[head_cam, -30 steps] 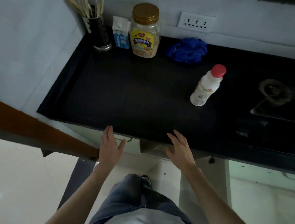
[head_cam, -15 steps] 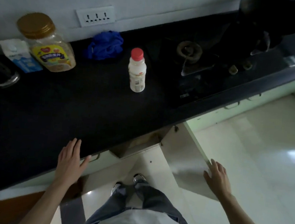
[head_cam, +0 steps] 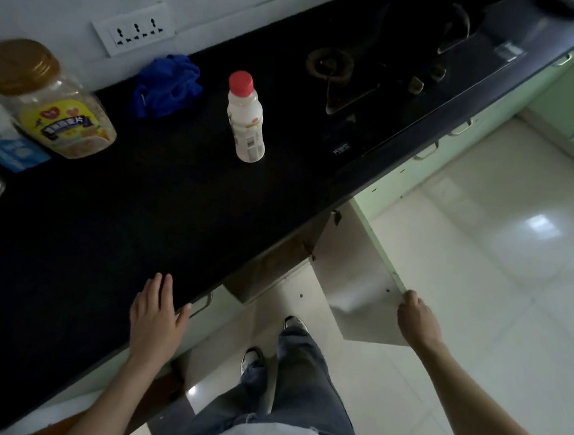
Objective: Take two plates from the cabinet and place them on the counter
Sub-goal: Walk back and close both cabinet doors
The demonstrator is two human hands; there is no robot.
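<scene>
A black counter [head_cam: 135, 212] runs across the view. Under it a pale green cabinet door [head_cam: 360, 278] stands swung out toward me. My right hand [head_cam: 416, 318] is closed over the door's outer edge. My left hand [head_cam: 156, 313] lies flat with fingers spread on the counter's front edge. The cabinet opening [head_cam: 274, 268] beneath the counter is dark, and no plates show in it.
On the counter stand a white bottle with a red cap [head_cam: 247, 118], a gold-lidded jar [head_cam: 47, 99], a blue cloth [head_cam: 167, 89] and a small carton [head_cam: 6, 147]. A gas hob [head_cam: 376, 73] lies to the right. My legs and shoes [head_cam: 289, 348] stand on the tiled floor.
The view has swung right along the counter. My right hand moved from the counter edge out to the cabinet door and closed on its edge; the left hand settled on the counter.
</scene>
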